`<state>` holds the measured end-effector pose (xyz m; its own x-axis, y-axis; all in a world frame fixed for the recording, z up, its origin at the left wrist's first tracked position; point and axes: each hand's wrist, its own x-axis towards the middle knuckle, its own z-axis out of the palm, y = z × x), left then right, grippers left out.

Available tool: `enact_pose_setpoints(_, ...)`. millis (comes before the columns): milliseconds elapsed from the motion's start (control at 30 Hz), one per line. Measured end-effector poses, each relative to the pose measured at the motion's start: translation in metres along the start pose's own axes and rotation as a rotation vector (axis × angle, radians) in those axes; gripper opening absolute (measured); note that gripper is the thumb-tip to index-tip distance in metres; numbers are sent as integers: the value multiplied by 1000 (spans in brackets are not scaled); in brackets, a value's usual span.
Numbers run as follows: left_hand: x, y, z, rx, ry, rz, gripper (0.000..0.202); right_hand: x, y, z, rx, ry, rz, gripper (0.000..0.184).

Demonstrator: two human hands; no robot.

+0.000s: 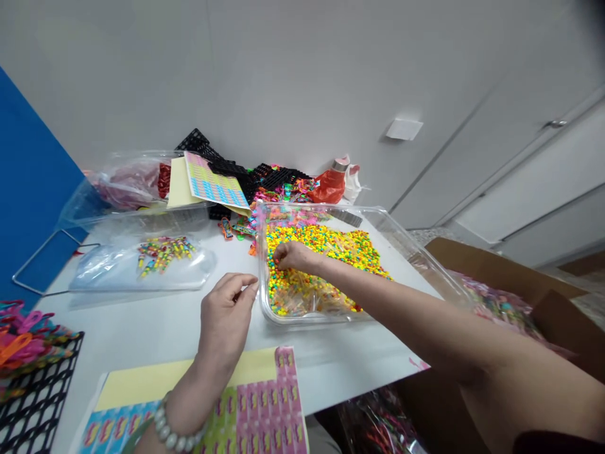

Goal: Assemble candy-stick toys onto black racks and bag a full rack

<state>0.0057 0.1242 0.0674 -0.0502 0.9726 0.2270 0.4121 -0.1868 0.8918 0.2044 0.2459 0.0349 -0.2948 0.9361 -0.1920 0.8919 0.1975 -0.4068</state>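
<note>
My right hand (292,256) reaches into a clear plastic tray (410,247) full of small colourful candies (326,249), fingers curled down onto the pile in a pinch. What it pinches is too small to make out. My left hand (225,315) rests on the white table (151,321) just left of the tray's near corner. Its fingers are loosely curled with the fingertips close together, and nothing shows in them. A pearl bracelet (176,434) sits on that wrist, above a sheet of colourful stickers (265,410).
A clear bag with small wrapped candies (161,252) lies at left. Another sticker sheet (212,183), black mesh baskets (227,167) and a red bag (329,186) stand at the back. A black basket (33,397) holds bright items at near left. A cardboard box (529,284) stands right.
</note>
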Motion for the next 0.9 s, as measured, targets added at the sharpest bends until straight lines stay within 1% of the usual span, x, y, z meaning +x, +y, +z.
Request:
enact_pose_setpoints(33, 1, 0, 0, 4, -3, -2, 14, -3, 2, -1, 128, 30, -10, 18)
enact_pose_setpoints(100, 5, 3, 2, 22, -12, 11, 13, -12, 7, -5, 456, 104, -12, 15)
enact_pose_setpoints(167, 9, 9, 8, 47, -30, 42, 13, -23, 11, -10, 750, 148, -4, 16)
enact_pose_setpoints(233, 15, 16, 19, 75, -67, 74, 18, -36, 12, -16, 890, 152, -9, 17)
enact_pose_setpoints(333, 21, 25, 38, 97, -152, 83, 23, -52, 14, -23, 964, 170, -43, 17)
enact_pose_setpoints(400, 23, 28, 50, 86, -172, 98, 20, -56, 16, -27, 875, 196, -35, 13)
enact_pose_setpoints(433, 22, 28, 54, 73, -154, 117, 17, -56, 18, -29, 757, 209, -22, 11)
enact_pose_setpoints(467, 22, 28, 57, 55, -118, 138, 15, -53, 20, -31, 583, 218, -6, 9)
enact_pose_setpoints(500, 21, 26, 58, 34, -70, 150, 13, -49, 21, -32, 362, 212, 11, 9)
enact_pose_setpoints(567, 20, 22, 59, -13, 21, 124, 12, -38, 21, -32, -65, 152, 32, 16)
enact_pose_setpoints(600, 19, 19, 58, -33, 47, 91, 11, -31, 19, -31, -208, 110, 31, 19)
enact_pose_setpoints(633, 19, 17, 58, -47, 56, 55, 11, -23, 16, -29, -289, 69, 28, 22)
enact_pose_setpoints(667, 19, 14, 58, -56, 55, 24, 12, -16, 12, -25, -317, 35, 23, 23)
enact_pose_setpoints(733, 20, 10, 58, -67, 49, -7, 13, -2, 0, -16, -295, 1, 7, 21)
enact_pose_setpoints(833, 22, 5, 61, -96, 86, -2, 12, 12, -15, -5, -245, -23, -20, 16)
enact_pose_setpoints(900, 22, 1, 64, -115, 114, 6, 12, 15, -19, -3, -183, -13, -38, 16)
